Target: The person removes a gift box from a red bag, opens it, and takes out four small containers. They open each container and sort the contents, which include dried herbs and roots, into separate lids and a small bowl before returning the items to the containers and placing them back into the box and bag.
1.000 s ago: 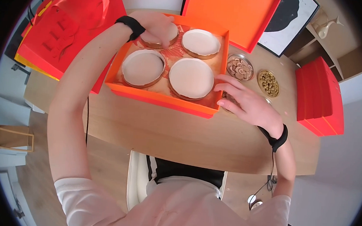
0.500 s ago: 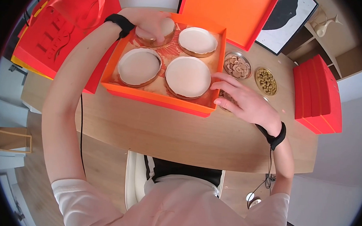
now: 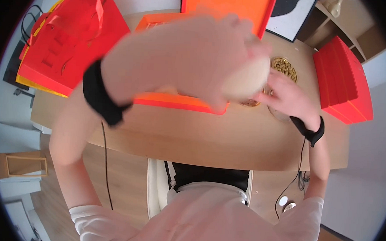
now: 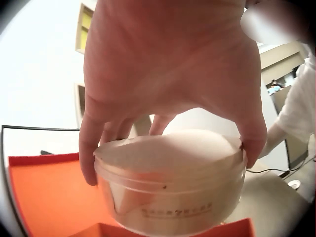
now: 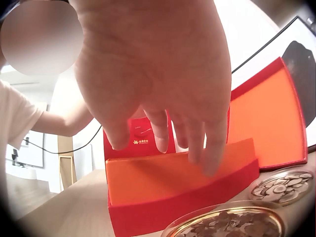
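My left hand (image 3: 184,53) grips a round clear plastic tub (image 4: 170,197) from above, fingers and thumb around its rim. White paper covers the tub's top, and small print runs along its side. In the head view the tub is out over the right end of the open orange box (image 3: 181,103), whose contents the left hand and forearm hide. My right hand (image 3: 294,95) is beside the tub, its fingertips close to the tub's right edge. In the right wrist view those fingers hang apart, loosely bent, in front of the box wall.
Right of the box stand a round container of small greenish balls (image 3: 284,66) and a tub of pale slices (image 5: 284,187). The box lid (image 3: 229,3) leans behind. Red bags (image 3: 70,38) stand at left, red boxes (image 3: 343,79) at right.
My left hand has lifted the tub from the box's back left corner and carried it right and toward me. The right hand has shifted slightly right, away from the box edge.
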The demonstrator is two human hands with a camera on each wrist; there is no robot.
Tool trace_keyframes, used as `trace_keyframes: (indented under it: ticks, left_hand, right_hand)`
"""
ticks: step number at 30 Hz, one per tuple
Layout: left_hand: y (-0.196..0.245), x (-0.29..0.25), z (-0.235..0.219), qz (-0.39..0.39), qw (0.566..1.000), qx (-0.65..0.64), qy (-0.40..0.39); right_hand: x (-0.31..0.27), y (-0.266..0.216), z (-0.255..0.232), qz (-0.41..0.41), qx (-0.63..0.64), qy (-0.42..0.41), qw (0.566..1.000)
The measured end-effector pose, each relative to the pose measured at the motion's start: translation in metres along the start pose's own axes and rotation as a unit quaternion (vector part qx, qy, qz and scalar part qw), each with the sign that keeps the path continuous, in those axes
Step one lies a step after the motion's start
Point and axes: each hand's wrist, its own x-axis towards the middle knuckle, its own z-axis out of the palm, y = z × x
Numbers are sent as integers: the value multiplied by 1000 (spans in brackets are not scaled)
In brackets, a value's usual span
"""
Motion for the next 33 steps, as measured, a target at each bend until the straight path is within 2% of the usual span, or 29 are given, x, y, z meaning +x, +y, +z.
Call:
trace_keyframes:
  ticks: [3,5,6,8,12,17,21,24,27,29,30,32,33]
  left_hand:
    - [50,-9,25,88,995,2,55]
    - [77,-13,41,135,990,31,21]
    - [87,-12,50,156,987,46,6]
    - [100,-8,68,160,986,-21,-30]
    - [107,7,108,144,984,-88,-56]
    - [107,19,135,147,985,-65,-69]
    - [108,24,145,138,986,-58,-80]
    - [107,24,154,118,987,-85,-63]
    - [103,24,165,132,987,-88,17]
    - [102,25,163,130,988,-77,42]
    - [102,26,162,129,988,-71,54]
    - [104,25,153,111,992,-60,22]
    - [104,24,150,103,993,-54,7]
  right_hand:
    - [-18,17,0,21,-18,35,999]
    - [-27,22,4,3,-50,83,995]
    - [-33,20,4,36,-45,64,996]
    - [-41,15,2,101,-34,27,994]
    - [-58,34,11,114,-48,40,991]
    - [-69,43,5,167,-34,37,985]
    - [-71,53,6,172,-35,49,983]
    - [-69,59,4,180,-35,55,981]
    - [-61,72,6,166,-54,67,982]
    - [-51,84,8,138,-77,85,984]
    - [-43,88,7,155,-91,68,981]
    - [-23,94,7,191,-119,35,974]
    - [-15,97,8,178,-135,35,974]
